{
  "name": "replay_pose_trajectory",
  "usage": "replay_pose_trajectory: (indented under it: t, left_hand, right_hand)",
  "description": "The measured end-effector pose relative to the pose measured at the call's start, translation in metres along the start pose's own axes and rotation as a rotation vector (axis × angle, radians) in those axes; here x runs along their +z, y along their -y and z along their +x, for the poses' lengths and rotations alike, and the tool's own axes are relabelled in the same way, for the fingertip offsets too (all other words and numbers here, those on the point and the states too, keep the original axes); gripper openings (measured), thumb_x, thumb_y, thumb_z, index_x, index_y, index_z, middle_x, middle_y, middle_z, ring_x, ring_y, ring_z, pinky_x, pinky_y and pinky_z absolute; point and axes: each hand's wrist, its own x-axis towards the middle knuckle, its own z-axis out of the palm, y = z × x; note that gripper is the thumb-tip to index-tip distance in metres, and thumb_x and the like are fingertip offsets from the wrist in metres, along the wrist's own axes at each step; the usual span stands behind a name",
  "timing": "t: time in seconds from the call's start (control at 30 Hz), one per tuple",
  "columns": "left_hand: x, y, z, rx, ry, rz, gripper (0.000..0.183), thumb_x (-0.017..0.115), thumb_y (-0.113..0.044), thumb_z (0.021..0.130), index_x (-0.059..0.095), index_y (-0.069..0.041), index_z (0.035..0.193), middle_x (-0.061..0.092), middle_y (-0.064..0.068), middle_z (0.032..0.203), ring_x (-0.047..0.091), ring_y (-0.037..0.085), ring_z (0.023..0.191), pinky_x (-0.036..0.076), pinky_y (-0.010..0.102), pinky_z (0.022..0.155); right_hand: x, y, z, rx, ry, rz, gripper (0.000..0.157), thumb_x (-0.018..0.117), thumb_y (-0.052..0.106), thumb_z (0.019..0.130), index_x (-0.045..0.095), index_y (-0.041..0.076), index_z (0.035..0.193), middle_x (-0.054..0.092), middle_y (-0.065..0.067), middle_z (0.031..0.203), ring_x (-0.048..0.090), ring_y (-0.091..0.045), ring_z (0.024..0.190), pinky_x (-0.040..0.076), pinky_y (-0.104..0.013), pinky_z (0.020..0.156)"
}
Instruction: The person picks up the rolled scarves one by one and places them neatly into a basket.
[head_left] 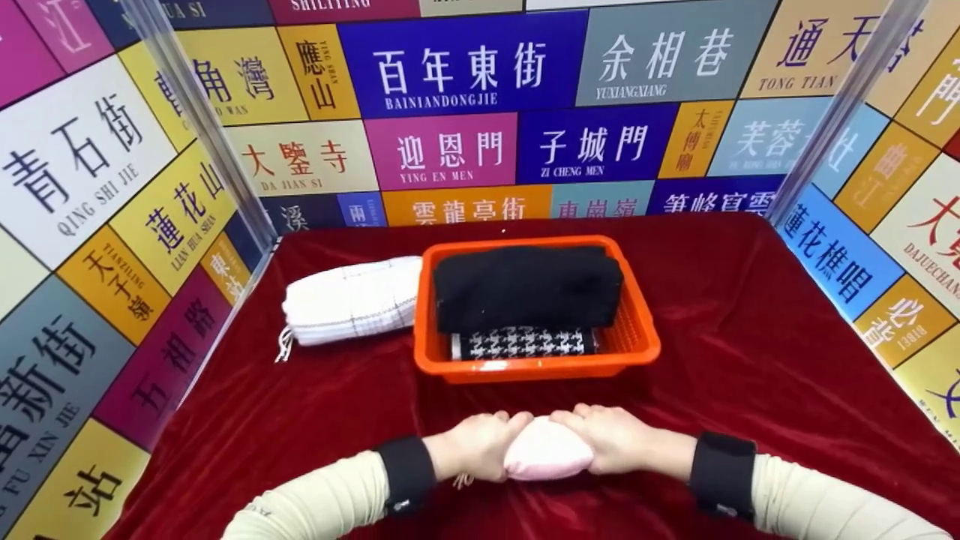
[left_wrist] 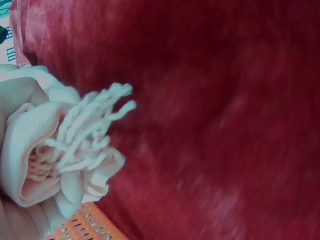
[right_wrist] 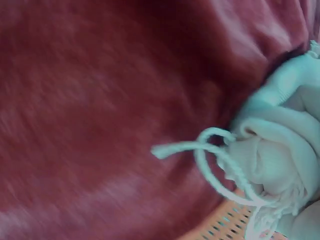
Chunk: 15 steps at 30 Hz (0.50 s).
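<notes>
Both hands grip a pale pink rolled scarf [head_left: 549,450] in front of the basket, the left hand [head_left: 480,444] round one end and the right hand [head_left: 616,441] round the other. At the left end, the left wrist view shows a bunch of twisted fringe [left_wrist: 90,132] sticking out of the coiled layers. A long looped fringe strand [right_wrist: 215,172] hangs from the right end in the right wrist view. Just beyond the hands stands an orange plastic basket [head_left: 536,367]. A black rolled cloth [head_left: 529,289] and a black-and-white houndstooth cloth [head_left: 525,343] lie in it.
Left of the basket lies a white checked rolled scarf [head_left: 352,300] with a tassel, close against the basket's side. Dark red velvet [head_left: 720,300] covers the table. Panels with printed place names [head_left: 461,67] rise behind and at both sides, with clear corner posts.
</notes>
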Motion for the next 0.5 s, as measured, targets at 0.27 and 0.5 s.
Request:
replay_pose_trajectory:
  t: [0.27,0.5]
  left_hand:
    - [-0.056,0.009,0.004,0.088,0.007,-0.045,0.075,0.079,-0.024,0.059,0.042,-0.012,0.123,0.059,0.004,0.088,0.058,0.016,0.074,0.05,0.026,0.06]
    - [-0.115,0.019,0.011,0.161,-0.063,-0.074,0.073,0.077,-0.025,0.063,0.043,-0.01,0.126,0.062,0.007,0.101,0.061,0.022,0.088,0.052,0.034,0.076]
  right_hand:
    - [-0.051,0.003,0.007,0.041,0.017,-0.006,0.076,0.077,0.032,0.058,0.047,0.012,0.125,0.056,-0.004,0.087,0.054,-0.018,0.071,0.044,-0.03,0.051]
    - [-0.113,0.002,0.02,0.02,-0.017,-0.034,0.074,0.074,0.04,0.064,0.048,0.012,0.127,0.06,-0.007,0.098,0.058,-0.022,0.08,0.049,-0.037,0.058]
